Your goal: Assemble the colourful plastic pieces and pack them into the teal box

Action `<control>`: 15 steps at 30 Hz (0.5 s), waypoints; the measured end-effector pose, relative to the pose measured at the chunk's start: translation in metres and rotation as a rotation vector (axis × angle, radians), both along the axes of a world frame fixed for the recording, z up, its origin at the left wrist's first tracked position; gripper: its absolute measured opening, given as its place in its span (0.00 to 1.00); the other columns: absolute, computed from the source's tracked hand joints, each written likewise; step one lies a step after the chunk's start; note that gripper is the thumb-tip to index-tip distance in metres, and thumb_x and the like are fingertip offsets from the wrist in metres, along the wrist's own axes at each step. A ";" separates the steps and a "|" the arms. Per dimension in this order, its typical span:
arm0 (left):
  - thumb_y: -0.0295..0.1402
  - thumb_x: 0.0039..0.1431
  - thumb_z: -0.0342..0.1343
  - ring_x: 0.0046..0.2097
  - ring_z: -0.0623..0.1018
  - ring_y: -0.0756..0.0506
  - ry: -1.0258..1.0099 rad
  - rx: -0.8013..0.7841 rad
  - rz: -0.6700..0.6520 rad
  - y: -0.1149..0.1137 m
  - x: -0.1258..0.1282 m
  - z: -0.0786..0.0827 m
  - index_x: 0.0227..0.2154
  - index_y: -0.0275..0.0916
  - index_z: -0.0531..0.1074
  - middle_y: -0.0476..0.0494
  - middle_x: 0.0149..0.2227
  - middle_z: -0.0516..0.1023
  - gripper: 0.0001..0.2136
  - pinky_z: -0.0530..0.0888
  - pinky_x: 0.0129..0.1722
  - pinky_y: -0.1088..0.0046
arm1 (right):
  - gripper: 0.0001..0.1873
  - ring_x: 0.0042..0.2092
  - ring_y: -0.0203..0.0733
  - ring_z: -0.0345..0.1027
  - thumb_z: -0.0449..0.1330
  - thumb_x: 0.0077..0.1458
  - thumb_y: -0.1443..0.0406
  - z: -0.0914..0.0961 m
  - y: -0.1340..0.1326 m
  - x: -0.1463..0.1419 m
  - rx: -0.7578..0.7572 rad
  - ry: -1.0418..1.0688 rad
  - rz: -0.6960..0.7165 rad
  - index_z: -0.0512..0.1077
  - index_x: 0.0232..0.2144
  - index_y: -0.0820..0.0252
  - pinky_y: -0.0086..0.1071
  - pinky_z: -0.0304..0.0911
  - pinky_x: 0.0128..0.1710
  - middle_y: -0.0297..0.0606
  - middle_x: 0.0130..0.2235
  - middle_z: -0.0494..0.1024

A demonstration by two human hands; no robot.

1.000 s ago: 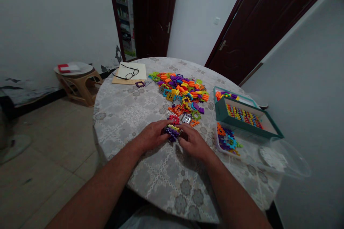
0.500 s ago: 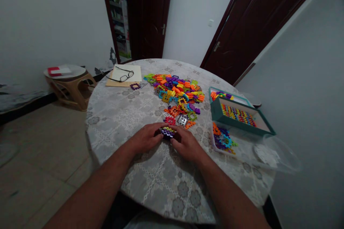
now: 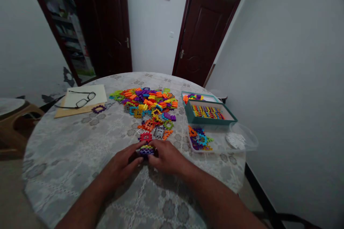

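Note:
Between my two hands, just above or on the tablecloth, is a small stack of purple and yellow plastic building pieces [image 3: 146, 150]. My left hand [image 3: 124, 160] closes on its left side, thumb in front and fingers behind. From the right, my right hand [image 3: 166, 156] grips the same stack with thumb and fingers. Right behind it lies a red square piece [image 3: 146, 136], with a grey window-shaped piece [image 3: 158, 132] and an orange piece [image 3: 149, 125] close by. Beyond them spreads a heap of colourful interlocking pieces [image 3: 150, 98].
Rows of coloured pieces fill a green box [image 3: 212, 121] on the right. A clear plastic tray [image 3: 190, 146] in front holds more pieces and a white bundle [image 3: 235, 140]. Black glasses [image 3: 82, 103] rest on papers [image 3: 99, 94] at left, beside a purple ring piece [image 3: 98, 109].
The camera view has turned to the right and tilted up, so the table appears further left and lower. Both hands still hold the stack.

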State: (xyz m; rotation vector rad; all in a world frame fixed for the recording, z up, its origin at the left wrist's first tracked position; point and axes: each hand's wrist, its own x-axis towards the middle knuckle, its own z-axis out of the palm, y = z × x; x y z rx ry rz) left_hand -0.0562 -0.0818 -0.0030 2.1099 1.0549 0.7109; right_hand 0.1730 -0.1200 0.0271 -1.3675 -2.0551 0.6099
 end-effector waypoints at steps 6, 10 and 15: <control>0.45 0.68 0.56 0.37 0.83 0.41 0.077 -0.070 0.031 0.000 0.001 0.000 0.66 0.40 0.70 0.40 0.45 0.86 0.27 0.81 0.41 0.63 | 0.16 0.37 0.42 0.75 0.61 0.62 0.63 0.060 0.027 0.070 0.148 0.059 -0.402 0.77 0.51 0.57 0.31 0.65 0.39 0.39 0.40 0.84; 0.44 0.67 0.56 0.46 0.84 0.39 0.084 -0.067 0.008 0.002 0.000 -0.006 0.62 0.42 0.74 0.38 0.53 0.85 0.24 0.81 0.50 0.61 | 0.21 0.49 0.50 0.77 0.57 0.65 0.60 0.088 0.072 0.147 0.204 -0.135 -0.864 0.75 0.56 0.63 0.34 0.67 0.49 0.49 0.50 0.83; 0.43 0.66 0.56 0.47 0.85 0.38 0.116 -0.067 0.010 0.003 0.001 -0.005 0.61 0.42 0.76 0.38 0.52 0.86 0.23 0.81 0.51 0.60 | 0.23 0.55 0.55 0.77 0.58 0.66 0.60 0.078 0.123 0.195 -0.058 -0.331 -0.957 0.78 0.55 0.70 0.33 0.67 0.52 0.58 0.53 0.82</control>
